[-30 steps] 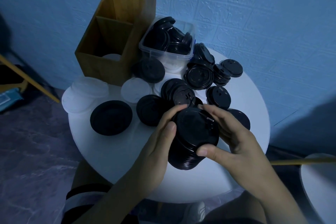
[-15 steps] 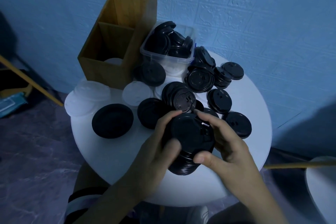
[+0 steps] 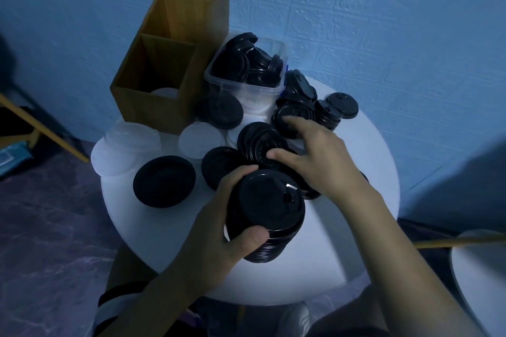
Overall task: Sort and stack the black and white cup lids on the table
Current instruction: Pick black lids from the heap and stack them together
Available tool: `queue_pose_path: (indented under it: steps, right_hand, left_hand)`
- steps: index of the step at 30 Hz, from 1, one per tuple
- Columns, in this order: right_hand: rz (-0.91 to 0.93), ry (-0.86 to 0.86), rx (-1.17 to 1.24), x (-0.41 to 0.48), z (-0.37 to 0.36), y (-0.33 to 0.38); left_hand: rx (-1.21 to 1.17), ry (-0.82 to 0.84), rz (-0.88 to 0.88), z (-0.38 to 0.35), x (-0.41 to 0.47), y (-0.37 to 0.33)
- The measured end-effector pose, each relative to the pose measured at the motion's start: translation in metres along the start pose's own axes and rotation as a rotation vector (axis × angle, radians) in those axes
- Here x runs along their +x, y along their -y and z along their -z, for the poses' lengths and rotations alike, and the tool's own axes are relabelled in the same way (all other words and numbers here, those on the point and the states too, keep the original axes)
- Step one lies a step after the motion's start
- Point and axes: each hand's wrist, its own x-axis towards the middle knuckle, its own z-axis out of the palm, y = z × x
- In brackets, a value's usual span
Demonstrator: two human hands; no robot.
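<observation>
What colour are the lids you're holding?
The stack of lids is black, seen best in the head view.

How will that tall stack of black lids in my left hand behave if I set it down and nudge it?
Probably light: the left hand alone holds the stack of black lids. It looks tall and leans, so a nudge may tip it or fan it out. The rims seem glossy, so lids could slide apart.

black lids (image 3: 310, 191) partly hidden under right hand (image 3: 325, 156) | white lid (image 3: 164, 92) in wooden box (image 3: 137, 101) mostly hidden, maybe stacked
</observation>
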Motion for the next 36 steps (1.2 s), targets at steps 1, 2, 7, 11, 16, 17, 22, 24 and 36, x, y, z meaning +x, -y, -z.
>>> queue_pose_path:
  steps: [1, 2, 7, 11, 16, 17, 22, 24, 36]
  right_hand:
    - [-0.008, 0.029, -0.032, 0.005, -0.003, 0.001]
    - [-0.017, 0.045, -0.036, 0.01, -0.007, 0.001]
    - [-0.068, 0.054, 0.178, 0.017, -0.007, -0.012]
    - [-0.08, 0.024, 0.382, 0.015, -0.003, -0.021]
    - [-0.193, -0.084, 0.173, 0.015, 0.021, -0.035]
    - [-0.211, -0.071, 0.077, 0.015, 0.023, -0.035]
    - [-0.012, -0.041, -0.042, 0.015, 0.008, -0.012]
    - [0.111, 0.055, -0.084, 0.02, -0.003, 0.001]
    - [0.173, 0.101, -0.089, 0.035, -0.023, 0.003]
  left_hand:
    - [0.001, -0.002, 0.0, -0.001, 0.0, 0.0]
    - [-0.001, 0.0, -0.002, -0.001, -0.001, 0.001]
    - [0.001, 0.01, -0.001, -0.001, -0.002, 0.005]
    - [-0.005, 0.005, 0.005, -0.001, -0.002, 0.008]
    - [-0.008, 0.008, 0.007, -0.002, -0.002, 0.008]
    - [-0.007, 0.008, 0.006, -0.002, -0.002, 0.009]
    - [-0.007, -0.001, -0.001, -0.003, -0.001, 0.007]
    - [-0.012, -0.005, 0.001, -0.003, -0.001, 0.007]
    - [-0.003, 0.001, 0.014, -0.003, -0.001, 0.007]
